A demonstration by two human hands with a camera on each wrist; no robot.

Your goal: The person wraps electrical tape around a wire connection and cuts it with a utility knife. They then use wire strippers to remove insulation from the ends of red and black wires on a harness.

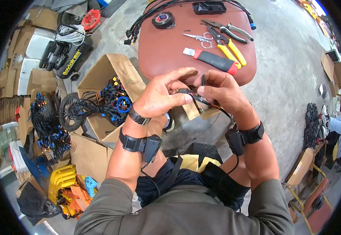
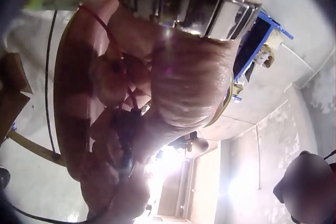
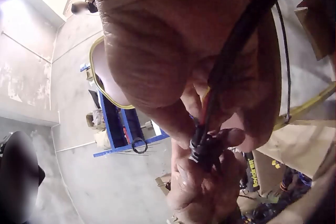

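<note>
Both hands meet over the near edge of a red-brown padded seat (image 1: 151,47). My left hand (image 1: 156,94) pinches a small black connector (image 1: 185,91) between thumb and fingers. Close beside it, my right hand (image 1: 225,92) pinches the thin wires of a black cable (image 1: 226,113) where they meet that connector. A short black strip (image 1: 203,80) stands up at the right fingertips. In the right wrist view, the black-sleeved cable (image 3: 247,29) runs past the palm, red and yellow wires (image 3: 205,100) showing at its end. A red wire (image 2: 107,32) curves to the left hand's fingers.
On the seat lie black tape (image 1: 163,19), scissors (image 1: 200,38), a red-and-black cutter (image 1: 213,60), yellow-handled wire strippers (image 1: 233,51), grey pliers (image 1: 229,31) and a black tray (image 1: 209,8). Left stands a cardboard box (image 1: 127,76) of cable bundles (image 1: 111,102). A chair (image 1: 315,196) is at right.
</note>
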